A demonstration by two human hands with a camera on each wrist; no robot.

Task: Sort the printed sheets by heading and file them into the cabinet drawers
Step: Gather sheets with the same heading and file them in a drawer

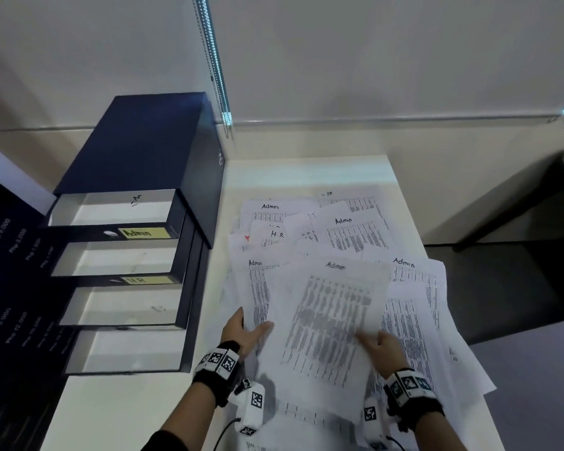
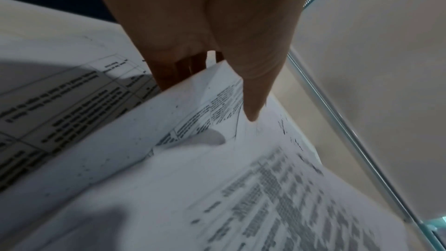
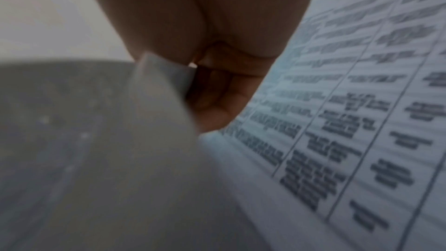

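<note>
Black wrist straps with black-white square tags; white camera pods below wrists, black cables, dark sleeve.

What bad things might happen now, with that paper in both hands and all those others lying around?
The lifted sheet is blurred, so its heading could be misread and it could go in the wrong drawer; the Admin drawer sits just above the HR drawer.

The left hand pinches two overlapping sheets, so an extra one might ride along.

Loose sheets overhang the table's right edge and might slide off.
</note>
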